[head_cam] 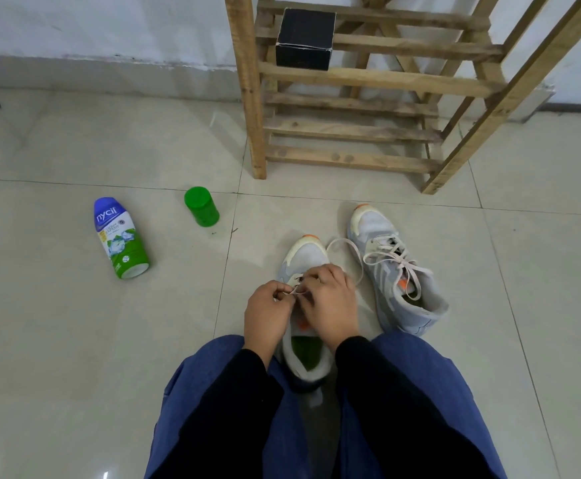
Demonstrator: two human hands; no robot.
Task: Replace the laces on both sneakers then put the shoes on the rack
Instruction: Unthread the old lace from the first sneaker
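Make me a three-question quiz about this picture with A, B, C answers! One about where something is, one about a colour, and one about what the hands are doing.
1. Where is the black box?
A: on a chair. B: on the wooden rack. C: in the person's lap.

2. What colour is the small jar standing on the floor?
A: green. B: red. C: yellow.

3. What are the left hand and right hand doing?
A: resting flat on the floor. B: lifting the box. C: pinching the lace over the near sneaker.

Answers:
1 B, the box sits on a rack slat.
2 A, its lid and body are green.
3 C, fingers of both hands curl around the lace above the shoe.
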